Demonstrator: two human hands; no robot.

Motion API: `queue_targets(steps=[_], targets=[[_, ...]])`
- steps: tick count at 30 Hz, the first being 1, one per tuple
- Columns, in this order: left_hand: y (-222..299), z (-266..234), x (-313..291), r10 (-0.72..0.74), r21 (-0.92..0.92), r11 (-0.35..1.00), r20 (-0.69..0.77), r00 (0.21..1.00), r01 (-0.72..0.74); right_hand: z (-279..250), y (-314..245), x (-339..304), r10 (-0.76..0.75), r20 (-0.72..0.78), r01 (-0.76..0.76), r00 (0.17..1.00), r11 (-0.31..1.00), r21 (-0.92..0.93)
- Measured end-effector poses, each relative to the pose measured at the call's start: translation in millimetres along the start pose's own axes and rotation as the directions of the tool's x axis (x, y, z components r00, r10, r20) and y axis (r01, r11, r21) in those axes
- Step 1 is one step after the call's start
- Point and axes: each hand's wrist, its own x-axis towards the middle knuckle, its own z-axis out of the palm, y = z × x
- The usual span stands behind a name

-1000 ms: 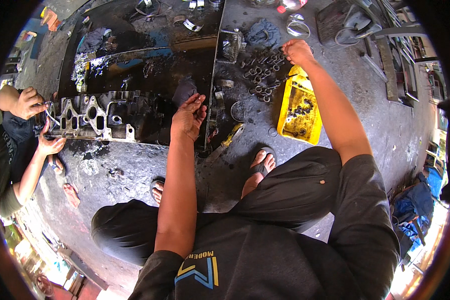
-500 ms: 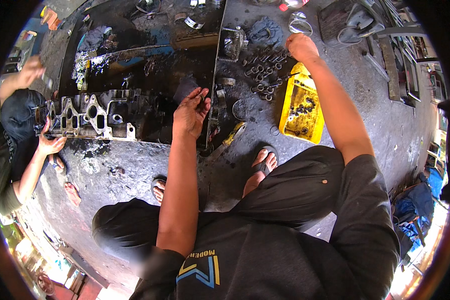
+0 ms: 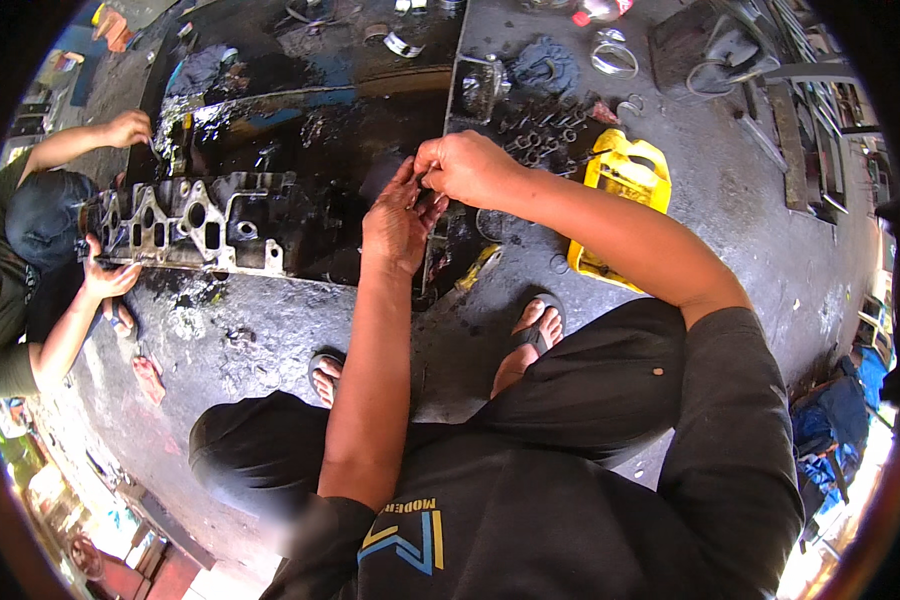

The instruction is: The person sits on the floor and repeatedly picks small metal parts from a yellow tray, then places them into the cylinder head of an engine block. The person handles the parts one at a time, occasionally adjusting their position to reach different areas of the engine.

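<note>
Holds right hand (image 3: 465,168), curled into a pinch, against half-bent fingers of left hand (image 3: 398,228), over right edge of dark oily surface (image 3: 365,115); cannot tell whether gripping anything between fingertips; has small metal parts (image 3: 538,148) on floor (image 3: 760,240) near right hand, yellow container (image 3: 648,165) partly under right forearm (image 3: 620,232)

L hand (image 3: 398,225) meets R hand (image 3: 462,167); yel tub (image 3: 653,168) partly under R arm (image 3: 620,240).

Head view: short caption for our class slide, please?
Left hand and right hand meet above an oily board, between a metal part and a yellow container.
</note>
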Motion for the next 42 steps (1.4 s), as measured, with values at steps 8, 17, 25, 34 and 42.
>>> queue_targets(steps=[8, 17, 25, 34, 42], targets=[[-4.9, -5.9, 7.1, -0.057, 0.039, 0.997, -0.122, 0.991, 0.062, -142.1, 120.5, -16.9, 0.119, -0.445, -0.259, 0.888, 0.927, -0.269], [-5.4, -30.0, 13.9, -0.054, -0.002, 0.998, -0.232, 0.971, 0.055, -148.1, 224.9, -45.3, 0.682, -0.277, -0.437, 0.677, 0.675, 0.594], [-6.5, -33.4, 12.9, -0.057, -0.028, 0.998, -0.255, 0.965, 0.051, -141.4, 223.4, -38.1, 0.702, -0.276, -0.521, 0.656, 0.687, 0.507], [-14.0, -53.4, 21.1, 0.049, 0.178, 0.984, -0.337, 0.940, 0.012, -172.2, 222.8, -88.6, 0.106, -0.588, -0.277, 0.802, 0.938, -0.208], [-16.8, -61.4, 19.1, 0.023, 0.259, 0.962, -0.385, 0.923, 0.084, -80.7, 212.9, -213.9, 0.632, -0.548, -0.785, 0.548, 0.616, -0.074]])
